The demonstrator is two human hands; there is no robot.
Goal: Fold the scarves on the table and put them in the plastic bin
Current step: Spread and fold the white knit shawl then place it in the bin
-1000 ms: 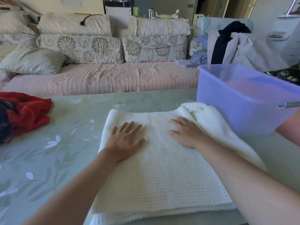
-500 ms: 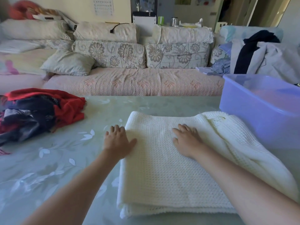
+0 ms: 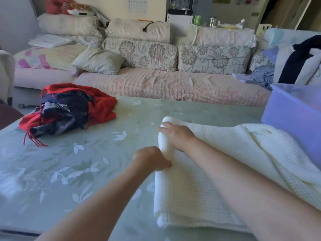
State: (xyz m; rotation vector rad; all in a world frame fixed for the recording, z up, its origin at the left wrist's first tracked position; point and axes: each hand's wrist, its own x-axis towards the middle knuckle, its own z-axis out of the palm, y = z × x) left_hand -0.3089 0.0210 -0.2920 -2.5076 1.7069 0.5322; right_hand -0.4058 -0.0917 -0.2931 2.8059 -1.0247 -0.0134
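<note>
L hand grips cream scarf edge | R hand grips far corner | bin right

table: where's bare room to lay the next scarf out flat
Free: the near-left table between the red and navy scarf pile and the white scarf, plus the far strip from that pile to the purple bin. Crowded: the right side, where white scarf meets bin.
</note>
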